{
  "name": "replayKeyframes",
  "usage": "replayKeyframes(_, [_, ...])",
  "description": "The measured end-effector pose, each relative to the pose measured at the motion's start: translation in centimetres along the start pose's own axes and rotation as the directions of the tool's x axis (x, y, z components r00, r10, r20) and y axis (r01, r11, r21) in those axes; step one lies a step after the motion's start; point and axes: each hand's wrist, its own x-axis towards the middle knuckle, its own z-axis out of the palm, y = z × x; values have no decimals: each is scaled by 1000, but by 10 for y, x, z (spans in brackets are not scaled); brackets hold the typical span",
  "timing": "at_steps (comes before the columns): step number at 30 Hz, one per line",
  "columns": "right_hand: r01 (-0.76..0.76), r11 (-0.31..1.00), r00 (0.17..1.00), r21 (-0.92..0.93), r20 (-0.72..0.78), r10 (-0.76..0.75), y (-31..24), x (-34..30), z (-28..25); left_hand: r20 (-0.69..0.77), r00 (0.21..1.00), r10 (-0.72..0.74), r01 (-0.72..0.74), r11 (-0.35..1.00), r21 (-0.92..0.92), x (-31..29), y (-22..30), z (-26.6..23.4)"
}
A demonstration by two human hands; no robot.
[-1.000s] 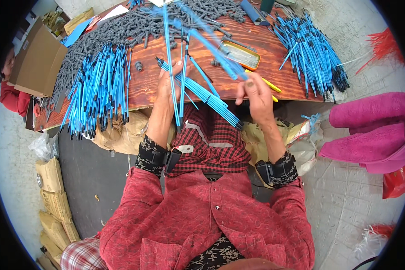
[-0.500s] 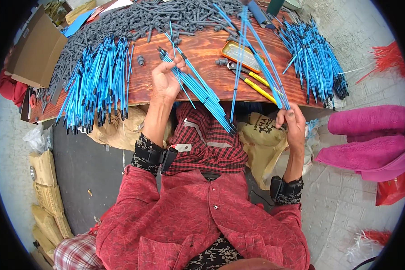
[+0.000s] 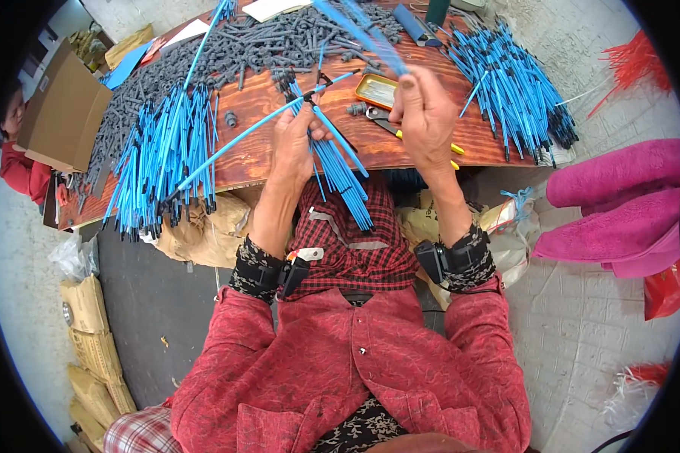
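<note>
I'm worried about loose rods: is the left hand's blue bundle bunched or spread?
Mostly bunched: below the left hand, the blue rods lie close together, though one strays leftward.

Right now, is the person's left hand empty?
No, the left hand grips a bundle of blue rods, which sticks out above and below the fingers.

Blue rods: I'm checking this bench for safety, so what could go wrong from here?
A slanting blue rod crosses the bundle in the left hand, so they might snag. The left pile of rods overhangs the edge of the table, so a knock could send some down.
</note>
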Motion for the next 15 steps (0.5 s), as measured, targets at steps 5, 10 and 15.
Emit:
replayKeyframes(5, [-32, 989, 996, 145, 86, 19, 23, -5, -37, -87, 994, -71, 70, 997, -20, 5, 11, -16])
replayKeyframes(10, [-183, 982, 952, -52, 242, 190, 44, -52, -54, 84, 995, -49, 62, 986, -154, 6, 10, -20])
replayKeyframes(15, [-201, 978, 960, -51, 191, 207, 55, -68, -49, 116, 993, -15, 11, 999, 37, 1, 2, -5])
